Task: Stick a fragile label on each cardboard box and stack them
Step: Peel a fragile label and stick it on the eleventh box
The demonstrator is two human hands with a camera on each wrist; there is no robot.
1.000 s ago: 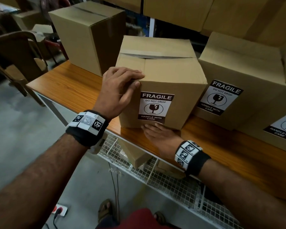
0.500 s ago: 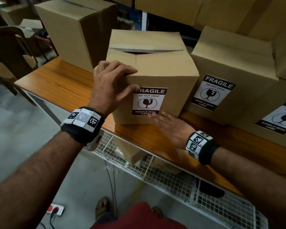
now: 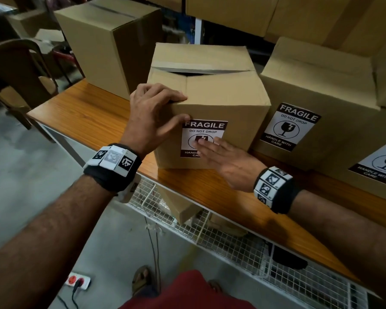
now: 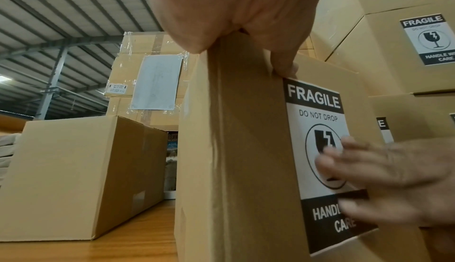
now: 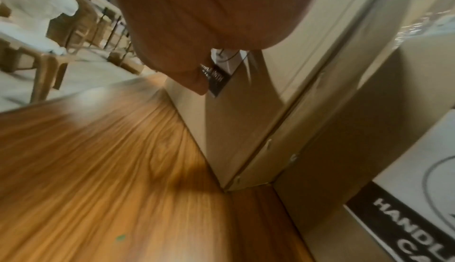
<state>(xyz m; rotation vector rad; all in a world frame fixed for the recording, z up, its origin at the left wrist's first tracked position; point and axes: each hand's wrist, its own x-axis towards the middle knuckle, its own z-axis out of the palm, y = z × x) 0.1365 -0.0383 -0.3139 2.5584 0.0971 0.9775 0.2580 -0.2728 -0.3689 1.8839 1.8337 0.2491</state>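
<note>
1. The counter [image 3: 94,112] is a long slab with an orange wood-grain top, smooth and faintly glossy; a white wire-mesh shelf [image 3: 232,239] hangs under its front edge.
2. A tall plain cardboard box [image 3: 107,41] with a taped top seam stands at the far left of the counter, apart from the others.
3. To the right, labelled cardboard boxes [image 3: 316,85] are stacked against each other, each showing a black-and-white fragile sticker on its front face.
4. The middle cardboard box [image 3: 227,94] stands on the counter near its front edge, just beside the labelled stack. It is matte brown, square-cornered, and its top flaps gape slightly along the seam.
5. The left hand [image 3: 152,114] grips this box at its upper left front corner: fingers curl over the top edge, and the thumb presses the front face beside the label.
6. The right hand [image 3: 230,161] lies flat against the front face, fingers straight and released, their tips on the label; they are blurred in the left wrist view.
7. The fragile label [image 3: 204,138] is a smooth rectangular sticker, white with black bands at top and bottom and a broken-glass symbol in a circle. It sits flat on the box front, left of centre.
</note>
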